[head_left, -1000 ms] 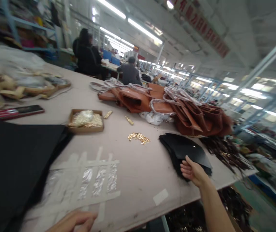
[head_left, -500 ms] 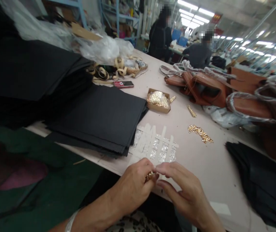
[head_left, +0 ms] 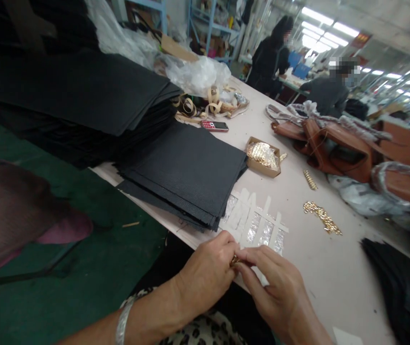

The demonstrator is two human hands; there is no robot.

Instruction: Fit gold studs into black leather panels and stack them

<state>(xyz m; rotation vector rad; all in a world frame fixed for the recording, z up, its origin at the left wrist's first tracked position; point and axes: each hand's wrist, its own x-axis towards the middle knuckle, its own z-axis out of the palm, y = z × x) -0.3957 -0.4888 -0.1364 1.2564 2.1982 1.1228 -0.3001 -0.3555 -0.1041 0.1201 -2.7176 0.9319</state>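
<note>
Close to the table's front edge, my left hand [head_left: 210, 263] is closed around a small gold chain piece [head_left: 234, 260], of which only a bit shows between the fingers. From the other side, my right hand [head_left: 279, 282] pinches at the same piece with thumb and forefinger. Both sets of fingertips meet and hide most of it. Just beyond the hands lies a clear sheet crossed by whitish tape strips [head_left: 258, 223]. A loose heap of gold chain [head_left: 323, 218] and a short straight gold chain length [head_left: 310, 180] rest farther right.
Stacked black sheets [head_left: 187, 167] lie at left, with a taller black stack [head_left: 75, 91] behind. A cardboard box [head_left: 262, 167] holds bagged gold chain. Near it is a phone [head_left: 215, 126]. Brown bags [head_left: 341, 148] and black pieces [head_left: 402, 287] line the right. Two people are beyond.
The view has swung left, so the table's things sit farther right in it. My right thumb and forefinger, apart before, have closed onto the gold piece at my left fingertips.
</note>
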